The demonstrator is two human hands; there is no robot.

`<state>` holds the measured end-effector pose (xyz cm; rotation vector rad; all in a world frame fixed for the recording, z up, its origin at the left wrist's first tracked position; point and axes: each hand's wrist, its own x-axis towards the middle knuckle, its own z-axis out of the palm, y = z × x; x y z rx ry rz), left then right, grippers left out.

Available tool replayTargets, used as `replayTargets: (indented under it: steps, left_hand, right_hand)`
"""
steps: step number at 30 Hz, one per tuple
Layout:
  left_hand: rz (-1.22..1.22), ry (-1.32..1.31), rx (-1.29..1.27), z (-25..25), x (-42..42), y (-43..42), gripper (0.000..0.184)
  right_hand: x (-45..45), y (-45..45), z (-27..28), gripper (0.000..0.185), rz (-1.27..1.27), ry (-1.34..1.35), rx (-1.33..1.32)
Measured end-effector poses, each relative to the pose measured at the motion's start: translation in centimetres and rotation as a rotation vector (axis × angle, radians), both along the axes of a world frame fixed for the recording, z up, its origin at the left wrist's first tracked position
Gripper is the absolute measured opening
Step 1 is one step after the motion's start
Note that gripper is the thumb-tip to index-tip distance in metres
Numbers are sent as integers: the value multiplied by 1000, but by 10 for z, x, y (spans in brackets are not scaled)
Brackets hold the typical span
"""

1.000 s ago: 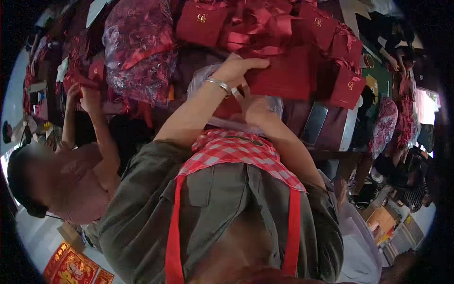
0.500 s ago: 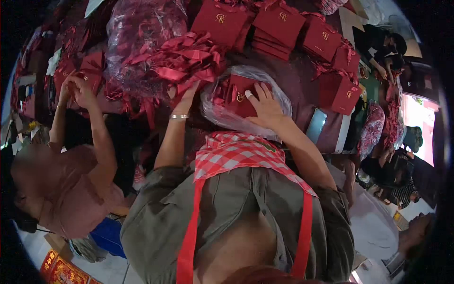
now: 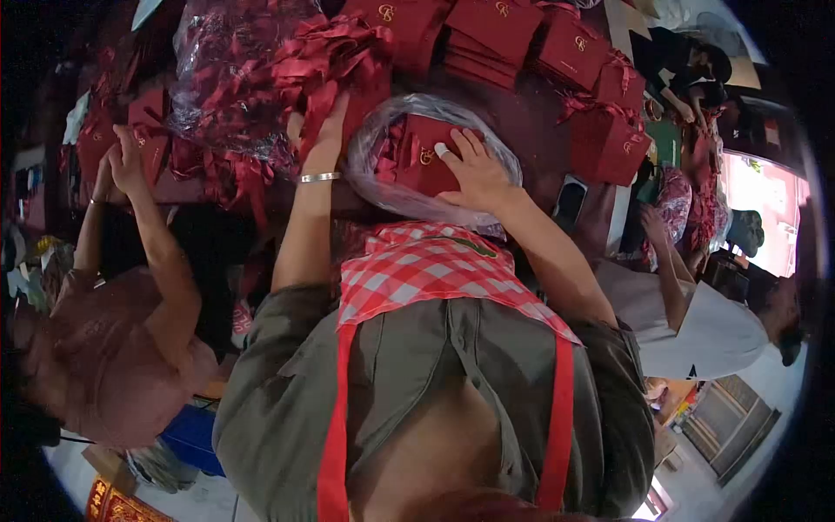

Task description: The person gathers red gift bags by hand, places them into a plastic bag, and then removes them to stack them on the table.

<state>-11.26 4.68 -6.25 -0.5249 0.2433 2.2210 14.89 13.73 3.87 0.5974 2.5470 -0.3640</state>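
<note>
My left hand (image 3: 320, 139) is closed around a bunch of red ribbons (image 3: 326, 56); its fingertips are mostly hidden behind them. Right of it, a clear plastic bag (image 3: 370, 161) stands with its mouth open, in front of my checked apron. Inside lie dark red paper gift bags (image 3: 424, 165) with a gold logo, and some red ribbon at their left side. My right hand (image 3: 478, 174), with a white covering on one finger, rests flat on the top gift bag, fingers stretched out.
Stacks of red gift bags (image 3: 491, 35) line the back of the table, with more (image 3: 609, 143) at right. A plastic-wrapped red bundle (image 3: 226, 78) lies at back left. A phone (image 3: 570, 200) lies right. Co-workers sit left (image 3: 130, 348) and right (image 3: 696, 313).
The view has shifted, so the table's things sit higher and further left. The ribbons rise higher above my left hand. The right-hand co-worker's raised arm now shows. My right hand stays on the gift bag.
</note>
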Motion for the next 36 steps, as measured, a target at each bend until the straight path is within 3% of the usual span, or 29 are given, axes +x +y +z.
replayTargets:
  steps: [3, 7, 10, 13, 16, 18, 20, 22, 25, 28, 31, 32, 34, 35, 36]
  left_hand:
    - [-25, 149, -195, 49, -18, 4, 62]
    - [-385, 812, -731, 154, -17, 4, 53]
    - [-550, 984, -799, 208, 8, 24, 48]
    - [-1049, 1337, -557, 210, 13, 41, 74]
    - [-1625, 1504, -194, 176, 9, 81, 90]
    - [-1751, 1730, 49, 170, 46, 95, 88]
    - [-1965, 1759, -125, 151, 51, 113, 88]
    - [-1958, 1752, -154, 137, 48, 117, 90]
    - [-1949, 1969, -193, 117, 30, 117, 89]
    - [-2118, 1920, -130, 123, 42, 125, 95]
    - [-1921, 1731, 91, 114, 39, 122, 88]
    - [-1938, 1725, -19, 128, 41, 120, 85]
    - [-1963, 1705, 23, 121, 30, 132, 82]
    - [-1968, 1678, 161, 102, 14, 135, 82]
    - [-2115, 1783, -32, 109, 12, 136, 83]
  right_hand:
    - [2, 0, -1, 86, -5, 25, -16]
    - [6, 0, -9, 88, 2, 79, -1]
    - [9, -1, -12, 87, -33, 159, 31]
    - [13, 5, -28, 82, 28, 242, 37]
    - [20, -1, -43, 77, 34, 351, 0]
    - [29, -5, -51, 74, 7, 384, 2]
    - [27, -5, -52, 71, -18, 412, 6]
    - [24, -1, -53, 68, -38, 435, 7]
    - [20, 2, -56, 65, -67, 472, 3]
    - [22, -1, -59, 63, -80, 488, -16]
    - [36, -9, -66, 61, -96, 470, -68]
    - [38, -13, -68, 61, -100, 466, -86]
    - [49, -16, -71, 60, -119, 449, -129]
    - [50, -18, -73, 60, -127, 447, -154]
    - [54, -20, -75, 60, -136, 435, -174]
